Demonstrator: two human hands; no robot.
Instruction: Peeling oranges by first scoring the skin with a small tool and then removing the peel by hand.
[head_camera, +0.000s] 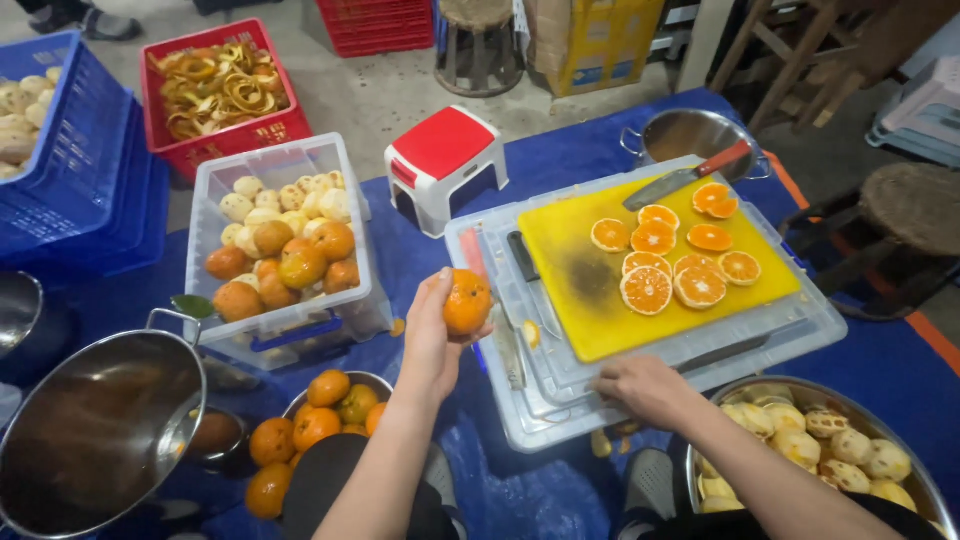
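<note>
Near the middle of the frame, the left hand (432, 335) is gripping a whole orange (467, 301), its fingers and thumb wrapped around the fruit and holding it up above the blue tarp (890, 360) that is covering the floor. Lower and to the right, the right hand (643, 388) is resting palm down on the near edge of the clear plastic lid (800, 335), fingers curled loosely and holding nothing that can be seen. A yellow cutting board (585, 250) is lying on that lid, carrying orange halves (672, 262) cut side up, and a knife (685, 176) with a red handle is sitting at its upper edge.

To the left of centre, a clear bin (300, 335) is holding unpeeled and peeled oranges. A small bowl of oranges (330, 400) is sitting at the lower left beside a large steel pot (95, 435). A steel basin (905, 470) of peeled fruit is filling the lower right corner. A red crate of peels (215, 95) is standing at the upper left, with a red-and-white step stool (445, 160) near top centre.
</note>
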